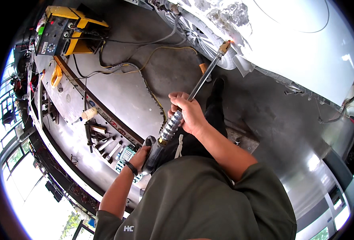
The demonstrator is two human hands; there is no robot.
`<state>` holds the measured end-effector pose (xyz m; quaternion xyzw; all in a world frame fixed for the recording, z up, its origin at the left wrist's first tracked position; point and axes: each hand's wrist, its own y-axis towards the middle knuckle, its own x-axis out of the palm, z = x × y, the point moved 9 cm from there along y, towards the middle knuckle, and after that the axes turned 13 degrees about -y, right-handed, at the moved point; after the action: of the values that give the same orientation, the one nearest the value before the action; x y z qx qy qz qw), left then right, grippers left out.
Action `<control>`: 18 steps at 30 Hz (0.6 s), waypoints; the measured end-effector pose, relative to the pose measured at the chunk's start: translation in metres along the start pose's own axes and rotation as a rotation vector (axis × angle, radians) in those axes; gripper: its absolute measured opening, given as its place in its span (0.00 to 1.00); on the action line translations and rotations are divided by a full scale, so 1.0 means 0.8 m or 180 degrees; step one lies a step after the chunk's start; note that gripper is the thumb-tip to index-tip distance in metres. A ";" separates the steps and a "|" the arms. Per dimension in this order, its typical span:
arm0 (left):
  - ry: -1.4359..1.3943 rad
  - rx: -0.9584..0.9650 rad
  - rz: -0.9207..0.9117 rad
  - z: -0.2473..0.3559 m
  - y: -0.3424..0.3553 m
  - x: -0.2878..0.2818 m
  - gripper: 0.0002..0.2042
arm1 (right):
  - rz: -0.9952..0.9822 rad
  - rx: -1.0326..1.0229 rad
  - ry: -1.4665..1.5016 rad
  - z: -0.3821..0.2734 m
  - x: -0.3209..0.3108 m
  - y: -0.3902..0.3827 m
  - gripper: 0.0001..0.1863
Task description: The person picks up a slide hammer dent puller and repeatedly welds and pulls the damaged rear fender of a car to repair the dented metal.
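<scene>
My right hand wraps round the steel rod of a long puller tool, just above its ridged metal weight. My left hand grips the dark handle at the tool's lower end. The brass-coloured tip meets the damaged, patchy lower panel of a white car, with a small orange glow at the contact. Behind that panel, a wheel shows.
A yellow-and-black machine stands upper left, with cables across the floor. On the left, a long steel rail borders a surface holding hand tools, a bottle and plates. My feet stand near a low metal step.
</scene>
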<state>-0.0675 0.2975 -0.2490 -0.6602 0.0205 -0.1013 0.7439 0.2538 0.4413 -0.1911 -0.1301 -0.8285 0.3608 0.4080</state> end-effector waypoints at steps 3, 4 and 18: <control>-0.0463 -0.0262 0.0259 0.004 -0.028 0.006 0.22 | -0.0130 0.0023 0.0306 -0.005 0.003 0.005 0.04; -0.0385 -0.0103 0.0247 0.009 -0.028 0.008 0.23 | -0.0170 0.0090 0.0341 -0.015 -0.002 0.013 0.04; 0.0010 -0.0196 0.0622 0.055 -0.113 0.012 0.25 | -0.0352 -0.0070 0.0304 -0.008 0.027 -0.012 0.18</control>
<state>-0.0616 0.3293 -0.1535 -0.6775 0.0891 -0.0286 0.7296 0.2456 0.4485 -0.1695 -0.1056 -0.8179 0.3220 0.4650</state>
